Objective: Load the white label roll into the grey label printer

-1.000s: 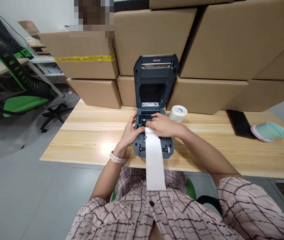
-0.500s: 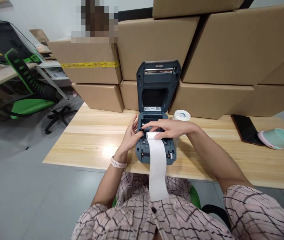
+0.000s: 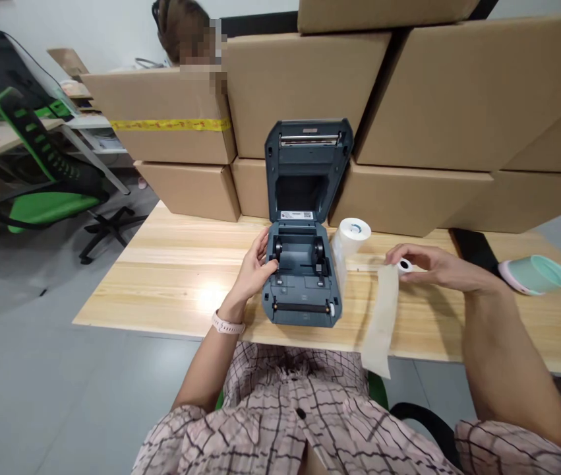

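A grey label printer (image 3: 302, 264) stands open on the wooden table (image 3: 171, 277), its lid tilted up and its paper bay bare. My left hand (image 3: 254, 269) rests against the printer's left side, fingers curled on its edge. My right hand (image 3: 436, 266) is out to the right of the printer, pinching a nearly spent paper roll (image 3: 404, 265) by its small core. A long strip of paper (image 3: 382, 320) hangs from that core over the table's front edge. A full white roll (image 3: 351, 237) stands just right of the printer.
Stacked cardboard boxes (image 3: 458, 99) wall off the back of the table. A black phone (image 3: 475, 249) and a pink-and-mint cup (image 3: 537, 275) on its side lie at the right. A green office chair (image 3: 37, 171) stands at left. Another person's head shows behind the boxes.
My right hand has lifted the nearly spent roll with its paper strip out of the printer and carried it to the right. The left hand stays at the printer's side.
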The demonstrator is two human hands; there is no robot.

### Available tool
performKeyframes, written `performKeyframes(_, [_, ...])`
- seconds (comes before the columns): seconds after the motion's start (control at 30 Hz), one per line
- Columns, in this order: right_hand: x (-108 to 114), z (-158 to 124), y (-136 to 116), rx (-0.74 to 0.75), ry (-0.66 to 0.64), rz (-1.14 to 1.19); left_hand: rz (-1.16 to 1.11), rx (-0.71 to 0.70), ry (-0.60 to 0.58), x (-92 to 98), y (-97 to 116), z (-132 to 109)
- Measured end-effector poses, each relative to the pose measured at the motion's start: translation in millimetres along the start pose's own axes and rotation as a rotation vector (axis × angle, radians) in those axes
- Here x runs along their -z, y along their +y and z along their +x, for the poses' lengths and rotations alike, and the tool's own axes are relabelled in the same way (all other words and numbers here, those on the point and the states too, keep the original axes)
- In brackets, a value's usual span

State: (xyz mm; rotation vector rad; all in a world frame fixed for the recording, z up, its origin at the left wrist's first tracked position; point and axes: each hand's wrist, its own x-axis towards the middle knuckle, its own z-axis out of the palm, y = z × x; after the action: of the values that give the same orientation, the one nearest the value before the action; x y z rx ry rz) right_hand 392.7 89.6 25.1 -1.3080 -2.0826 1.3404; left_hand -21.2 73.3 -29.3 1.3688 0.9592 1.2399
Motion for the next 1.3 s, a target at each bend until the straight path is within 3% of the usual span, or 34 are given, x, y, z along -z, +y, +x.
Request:
performKeyframes(0.13, [-12.0, 17.3, 9.0, -0.05, -0.019, 0.041, -0.001, 0.002, 0.007, -1.1, 5.0, -0.6])
performKeyframes(0.23, [-3.0, 16.9, 8.2, -0.051, -0.057, 0.033, 0.005, 0.028, 0.002, -1.0, 5.7, -0.4])
performKeyframes(0.3, [8.0, 22.2, 8.6, -0.014, 0.014, 0.067, 0.001, 0.031, -0.001, -0.5, 3.9, 0.0])
performKeyframes(0.4, [16.4, 51.3, 10.5, 0.024, 0.081, 0.155, 0.006, 0.022, -0.005, 0.9, 0.2, 0.4])
performKeyframes(0.53, [3.6, 104.3, 9.9, -0.006, -0.001, 0.125, 0.031, 0.023, -0.025, 3.2, -2.2, 0.4])
performKeyframes(0.6, [-4.3, 117.4, 7.1, -0.018, -0.016, 0.101, 0.029, 0.025, -0.042, 4.3, -2.4, 0.5])
performKeyframes(0.73, [-6.7, 107.1, -11.6, 0.048, 0.019, 0.252, -0.004, 0.01, -0.072, 5.4, -2.1, 0.5])
performKeyframes(0.83, [-6.8, 91.4, -48.5, 0.172, -0.005, 0.296, -0.025, 0.005, -0.078, 6.0, -0.3, 0.3])
performKeyframes(0.93, [-21.4, 90.5, -99.7, 0.321, -0.145, 0.047, -0.035, 0.011, -0.107, 8.1, 2.3, -0.1])
performKeyframes(1.03, [-48.4, 103.7, -139.1, 0.34, -0.234, -0.365, -0.056, 0.034, -0.124, 10.8, 4.2, -0.7])
performKeyframes(1.13, [-71.0, 119.9, -152.1, 0.279, -0.265, -0.612, -0.069, 0.061, -0.117, 12.7, 5.2, -1.5])
performKeyframes(1.3, [-80.2, 132.1, -149.1, 0.253, -0.319, -0.703, -0.058, 0.07, -0.138, 14.2, 4.9, -1.4])
